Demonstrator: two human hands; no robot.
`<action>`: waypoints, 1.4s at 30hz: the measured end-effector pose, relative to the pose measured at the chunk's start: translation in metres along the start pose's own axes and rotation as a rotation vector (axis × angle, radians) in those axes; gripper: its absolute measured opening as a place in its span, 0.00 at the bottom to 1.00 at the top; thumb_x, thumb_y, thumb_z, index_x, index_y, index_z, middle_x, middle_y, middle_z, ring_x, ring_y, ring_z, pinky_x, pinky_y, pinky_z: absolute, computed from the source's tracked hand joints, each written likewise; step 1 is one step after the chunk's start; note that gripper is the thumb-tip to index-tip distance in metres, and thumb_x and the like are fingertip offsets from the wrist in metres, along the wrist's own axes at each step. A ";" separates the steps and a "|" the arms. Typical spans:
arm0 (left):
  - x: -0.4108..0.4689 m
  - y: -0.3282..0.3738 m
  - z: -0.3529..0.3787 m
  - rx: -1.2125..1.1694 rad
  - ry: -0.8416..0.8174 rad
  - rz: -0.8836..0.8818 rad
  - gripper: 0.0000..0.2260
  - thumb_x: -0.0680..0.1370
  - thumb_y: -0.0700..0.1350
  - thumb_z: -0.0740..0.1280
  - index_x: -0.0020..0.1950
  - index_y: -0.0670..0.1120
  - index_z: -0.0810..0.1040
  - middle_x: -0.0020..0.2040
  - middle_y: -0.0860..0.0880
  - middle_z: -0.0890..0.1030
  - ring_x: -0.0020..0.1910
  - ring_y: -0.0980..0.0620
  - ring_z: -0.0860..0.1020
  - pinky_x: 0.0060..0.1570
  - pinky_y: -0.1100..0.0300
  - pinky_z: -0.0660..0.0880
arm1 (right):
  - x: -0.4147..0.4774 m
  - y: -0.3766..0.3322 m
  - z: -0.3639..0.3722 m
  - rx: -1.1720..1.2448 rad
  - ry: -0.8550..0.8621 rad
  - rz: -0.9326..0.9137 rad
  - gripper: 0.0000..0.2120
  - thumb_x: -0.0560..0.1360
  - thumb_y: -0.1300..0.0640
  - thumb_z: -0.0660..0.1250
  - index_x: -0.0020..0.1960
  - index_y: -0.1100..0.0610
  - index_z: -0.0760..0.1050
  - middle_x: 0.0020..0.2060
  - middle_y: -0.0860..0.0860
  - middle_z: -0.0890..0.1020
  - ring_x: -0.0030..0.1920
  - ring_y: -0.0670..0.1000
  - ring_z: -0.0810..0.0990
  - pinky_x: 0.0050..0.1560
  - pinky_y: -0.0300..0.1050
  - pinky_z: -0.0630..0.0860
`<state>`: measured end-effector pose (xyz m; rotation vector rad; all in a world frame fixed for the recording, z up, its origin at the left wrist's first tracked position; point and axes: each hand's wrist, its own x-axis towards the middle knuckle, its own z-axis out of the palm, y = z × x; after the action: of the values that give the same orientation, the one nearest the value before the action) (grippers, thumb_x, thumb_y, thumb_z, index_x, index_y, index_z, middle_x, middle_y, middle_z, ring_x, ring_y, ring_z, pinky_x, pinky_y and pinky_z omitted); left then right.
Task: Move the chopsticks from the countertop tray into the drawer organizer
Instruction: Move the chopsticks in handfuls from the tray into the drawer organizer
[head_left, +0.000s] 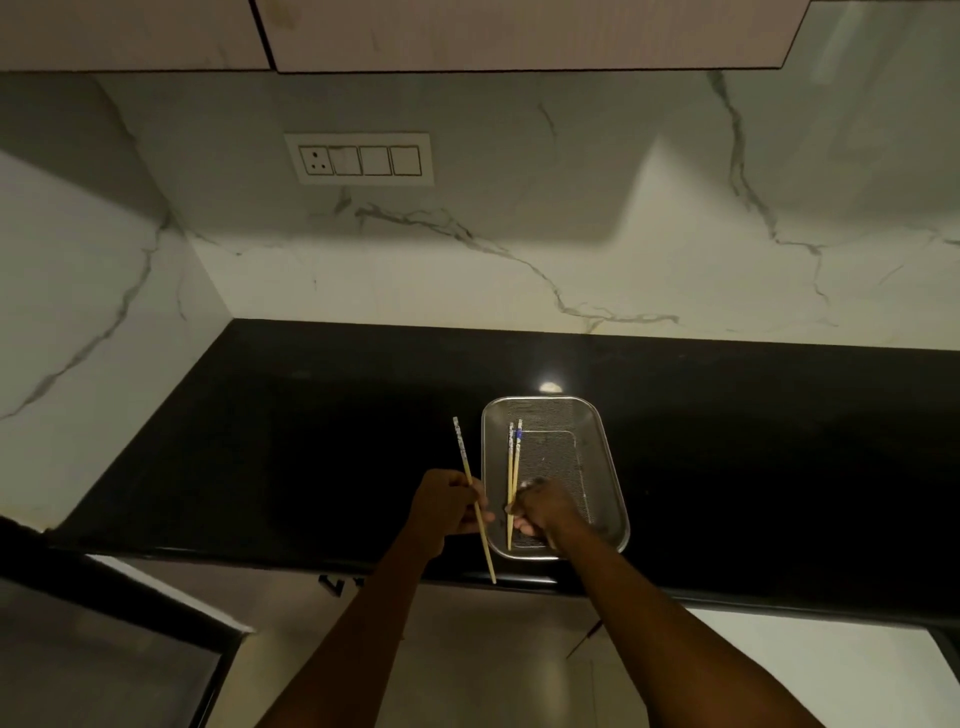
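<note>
The left hand is curled round a single chopstick, gripping it near the middle. It is a thin, pale wooden stick with a patterned white top. The stick is held just left of the tray, slanting, with its patterned end pointing to the wall and its plain tip past the counter's front edge.

The right hand reaches into the tray, fingers bent down and closed on the lower part of two chopsticks. These lie side by side along the tray's left side, tops patterned in blue and white. Whether they are lifted off the mesh or resting on it I cannot tell.

The tray is a shallow rectangle of fine steel mesh with rounded corners and a shiny rim. It sits on a glossy black countertop near the front edge.

Behind it rises a white marble wall with grey veins, carrying a white switch plate. Pale flat cabinets hang above.
</note>
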<state>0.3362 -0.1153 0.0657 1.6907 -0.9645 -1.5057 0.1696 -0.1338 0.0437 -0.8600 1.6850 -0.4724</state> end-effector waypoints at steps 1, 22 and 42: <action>-0.001 0.000 -0.001 -0.003 -0.001 0.002 0.05 0.81 0.36 0.65 0.48 0.38 0.79 0.41 0.41 0.85 0.33 0.47 0.86 0.31 0.61 0.80 | 0.000 0.001 -0.001 0.016 -0.001 0.003 0.06 0.75 0.67 0.71 0.51 0.68 0.79 0.35 0.56 0.80 0.33 0.49 0.79 0.31 0.38 0.76; -0.023 0.011 0.030 -0.114 -0.096 0.016 0.05 0.82 0.36 0.65 0.47 0.38 0.79 0.47 0.40 0.87 0.38 0.48 0.86 0.32 0.58 0.81 | -0.073 0.018 -0.025 0.101 -0.129 -0.228 0.06 0.72 0.64 0.73 0.49 0.63 0.84 0.34 0.50 0.85 0.32 0.43 0.82 0.35 0.35 0.79; -0.002 0.002 0.006 -0.184 -0.114 -0.035 0.05 0.81 0.38 0.67 0.54 0.37 0.80 0.46 0.42 0.88 0.44 0.45 0.87 0.38 0.58 0.82 | -0.037 0.009 -0.013 -0.158 0.106 -0.346 0.09 0.75 0.54 0.72 0.41 0.59 0.81 0.37 0.58 0.85 0.37 0.51 0.82 0.47 0.50 0.81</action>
<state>0.3295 -0.1141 0.0679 1.5126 -0.8297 -1.6753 0.1585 -0.1017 0.0654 -1.2717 1.6916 -0.6341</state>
